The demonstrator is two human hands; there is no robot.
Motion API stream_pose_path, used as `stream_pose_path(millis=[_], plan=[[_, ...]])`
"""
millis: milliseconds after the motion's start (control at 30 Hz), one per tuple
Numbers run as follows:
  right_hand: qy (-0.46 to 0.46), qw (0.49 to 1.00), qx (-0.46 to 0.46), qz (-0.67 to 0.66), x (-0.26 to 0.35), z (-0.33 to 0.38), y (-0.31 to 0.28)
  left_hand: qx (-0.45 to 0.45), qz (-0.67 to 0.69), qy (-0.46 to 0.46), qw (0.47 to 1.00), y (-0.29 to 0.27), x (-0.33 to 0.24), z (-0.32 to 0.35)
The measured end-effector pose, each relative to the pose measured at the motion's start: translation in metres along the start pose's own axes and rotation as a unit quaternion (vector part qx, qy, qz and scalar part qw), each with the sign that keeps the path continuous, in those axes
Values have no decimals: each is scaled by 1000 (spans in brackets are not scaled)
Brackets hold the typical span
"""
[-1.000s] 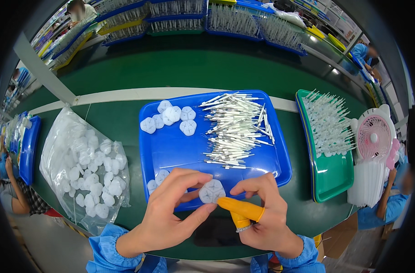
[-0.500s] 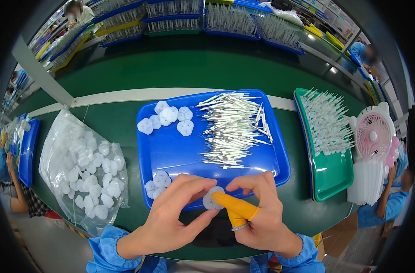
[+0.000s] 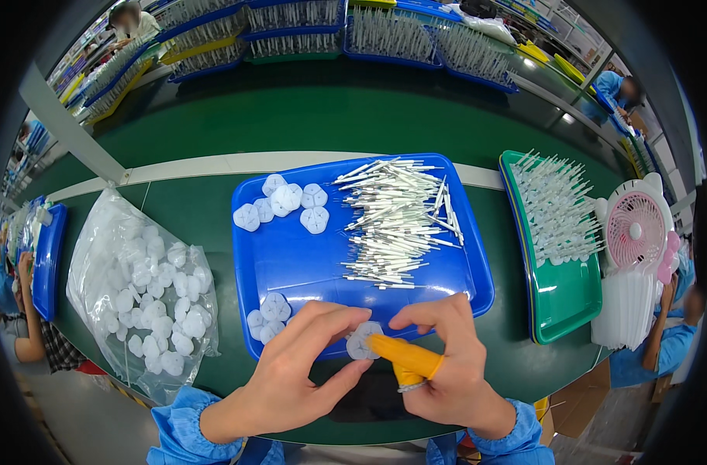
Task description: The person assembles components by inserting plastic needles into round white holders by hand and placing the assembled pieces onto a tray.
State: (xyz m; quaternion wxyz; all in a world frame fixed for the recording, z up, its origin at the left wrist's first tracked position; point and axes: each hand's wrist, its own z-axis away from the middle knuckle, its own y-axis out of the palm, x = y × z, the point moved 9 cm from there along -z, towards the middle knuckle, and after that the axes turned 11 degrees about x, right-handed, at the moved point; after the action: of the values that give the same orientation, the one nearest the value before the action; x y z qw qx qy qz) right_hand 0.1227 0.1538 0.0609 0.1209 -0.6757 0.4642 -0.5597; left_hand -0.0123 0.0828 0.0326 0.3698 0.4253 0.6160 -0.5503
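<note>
My left hand [image 3: 303, 368] pinches a translucent white, petal-edged plastic disc [image 3: 360, 341] between thumb and forefinger, over the near rim of the blue tray [image 3: 291, 260]. At the disc's right side is my right hand [image 3: 445, 360], its two yellow-covered fingers closed together and one tip against the disc. Whether those fingers hold anything small is hidden. More discs [image 3: 286, 198] lie at the tray's far left, and a small group [image 3: 274, 307] sits at its near left. A heap of thin white sticks with fine dark ends [image 3: 396, 221] fills the tray's right half.
Left of the tray lies a clear plastic bag [image 3: 148, 302] of discs. At right are a stacked green tray [image 3: 563, 310] with assembled stick-and-disc pieces, a pink-and-white fan [image 3: 636, 225] and white sleeves [image 3: 625, 310]. Filled trays [image 3: 392, 39] line the back; other people work at both sides.
The yellow-covered fingertip has shifted slightly right, from the disc's middle toward its edge. The disc stays in my left hand, turned slightly.
</note>
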Motion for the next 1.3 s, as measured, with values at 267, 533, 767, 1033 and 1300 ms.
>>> stream_pose_path(millis=[267, 533, 767, 1033, 1300], plan=[[56, 998, 20, 1, -5, 4, 3, 4, -4, -11, 1000, 2, 4, -1], [37, 998, 47, -26, -3, 2, 9, -10, 20, -19, 1000, 0, 7, 0], [29, 998, 61, -18, -1, 2, 12, -7, 26, -18, 999, -1, 9, 1], [44, 998, 48, -13, -2, 2, 9, -8, 33, -19, 999, 0, 9, 1], [104, 989, 17, -100, -25, 11, -3, 26, 146, -25, 989, 12, 15, 0]])
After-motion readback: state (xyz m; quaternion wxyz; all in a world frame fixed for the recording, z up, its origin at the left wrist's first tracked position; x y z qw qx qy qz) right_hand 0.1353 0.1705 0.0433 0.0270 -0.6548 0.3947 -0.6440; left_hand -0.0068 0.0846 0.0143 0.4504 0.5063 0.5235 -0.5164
